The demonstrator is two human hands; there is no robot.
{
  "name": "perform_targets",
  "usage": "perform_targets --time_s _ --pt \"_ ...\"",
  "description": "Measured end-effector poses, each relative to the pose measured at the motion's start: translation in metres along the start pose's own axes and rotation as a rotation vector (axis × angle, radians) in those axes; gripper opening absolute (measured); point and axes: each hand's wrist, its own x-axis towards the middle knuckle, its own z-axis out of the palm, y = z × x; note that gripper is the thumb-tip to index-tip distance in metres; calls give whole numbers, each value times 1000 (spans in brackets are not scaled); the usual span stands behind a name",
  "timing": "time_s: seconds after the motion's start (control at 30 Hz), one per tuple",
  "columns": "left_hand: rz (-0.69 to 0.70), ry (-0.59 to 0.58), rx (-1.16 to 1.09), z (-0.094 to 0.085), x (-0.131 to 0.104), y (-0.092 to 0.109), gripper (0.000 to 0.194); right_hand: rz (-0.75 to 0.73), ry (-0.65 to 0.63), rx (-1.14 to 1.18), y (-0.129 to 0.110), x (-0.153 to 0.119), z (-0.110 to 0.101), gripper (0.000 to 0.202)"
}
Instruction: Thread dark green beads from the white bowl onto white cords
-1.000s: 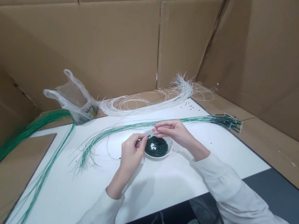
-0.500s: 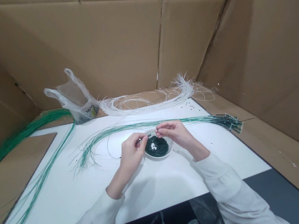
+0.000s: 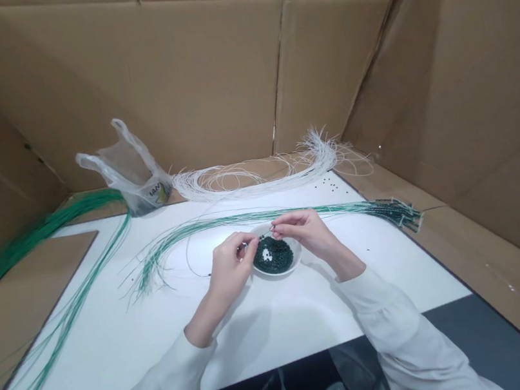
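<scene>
Over a white bowl (image 3: 298, 256) of small dark green beads (image 3: 279, 260), both my hands meet in pinches. My left hand (image 3: 233, 257), at the bowl's left rim, closes thumb and forefinger on a thin string (image 3: 268, 232). A few dark beads seem to sit on it by the fingertips. My right hand (image 3: 307, 233), above the bowl's right side, pinches the pale end of the same string. A thin strand loops out on the table left of my left hand. The bowl's white bottom shows through a gap in the beads.
Behind the bowl lies a bundle of green strings (image 3: 225, 220) with beaded ends (image 3: 396, 210) at right. Farther back are a white string coil (image 3: 259, 187) and a plastic bag (image 3: 138, 180). More green strands (image 3: 71, 301) run along the left. Loose beads (image 3: 331, 184) dot the table; cardboard walls surround it.
My left fingertips have shifted very slightly to the right along the string, toward my right hand. All else looks the same.
</scene>
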Motion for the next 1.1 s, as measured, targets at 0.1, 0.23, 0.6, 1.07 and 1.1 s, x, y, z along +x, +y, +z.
perform_targets --time_s 0.1,0.23,0.6,1.07,1.1 --pt "2 -5 5 0 0 -1 18 -1 8 -10 0 0 0 14" --pt "10 -6 5 0 0 0 19 -8 13 -33 0 0 -1 17" --pt "-7 -10 36 -1 1 -1 17 -33 36 -250 -13 -5 3 16" --pt "1 16 94 1 1 -4 17 -225 -11 -530 -6 -5 0 30" --pt "9 13 94 1 1 -4 17 -229 -3 -531 -6 -5 1 30"
